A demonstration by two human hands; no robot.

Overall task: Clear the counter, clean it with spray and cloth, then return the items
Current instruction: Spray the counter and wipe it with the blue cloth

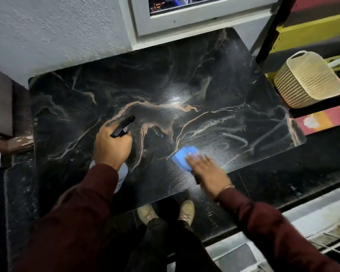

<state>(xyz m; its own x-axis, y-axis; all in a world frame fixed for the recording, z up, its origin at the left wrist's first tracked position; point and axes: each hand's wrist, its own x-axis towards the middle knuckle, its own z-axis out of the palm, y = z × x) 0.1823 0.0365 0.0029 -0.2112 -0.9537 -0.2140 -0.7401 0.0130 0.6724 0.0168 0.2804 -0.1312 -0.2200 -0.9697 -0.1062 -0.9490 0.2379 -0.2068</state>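
The counter (165, 79) is a black marble slab with orange and white veins, and nothing stands on it. My left hand (112, 146) grips a spray bottle (123, 125) by its black trigger head, with the white body showing below my wrist. My right hand (206, 169) presses flat on a folded blue cloth (182, 157) near the counter's front edge. The hand is blurred. A misty wet film covers the slab to the right of the cloth.
A cream plastic basket (308, 79) sits on striped steps right of the counter. A white wall and a window frame (194, 22) back the counter. A brown ledge (10, 142) lies to the left. My shoes (166, 212) show below the front edge.
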